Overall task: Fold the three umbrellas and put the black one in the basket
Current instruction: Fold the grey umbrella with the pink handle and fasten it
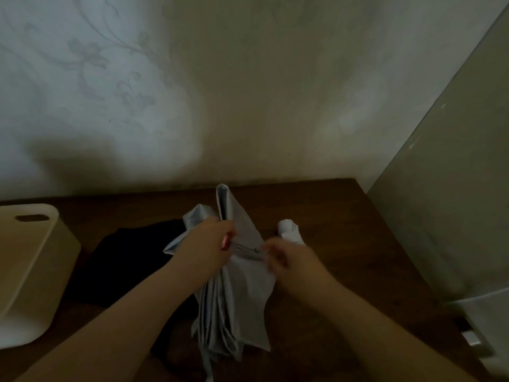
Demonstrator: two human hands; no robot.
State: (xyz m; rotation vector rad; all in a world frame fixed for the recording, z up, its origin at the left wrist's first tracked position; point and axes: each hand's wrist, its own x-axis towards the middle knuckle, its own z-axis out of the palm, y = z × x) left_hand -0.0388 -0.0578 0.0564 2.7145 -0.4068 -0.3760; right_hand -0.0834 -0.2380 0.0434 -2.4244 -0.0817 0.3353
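Both forearms reach forward over my table [344,230]. Left hand [205,244] grips the grey umbrella [239,293] mid-canopy; right hand [289,260] is blurred, grip unclear. Black umbrella [129,260] lies just left, beyond it the basket [30,271].

Both hands, left [205,244] and right [286,261], forward, fingers seemingly curled.

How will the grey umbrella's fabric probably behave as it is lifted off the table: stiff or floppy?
Probably floppy: the grey umbrella hangs in loose, drooping folds between the hands. Thin metal ribs showing near the right hand may stiffen it lengthwise. It looks light, since the left hand props a fold upright.
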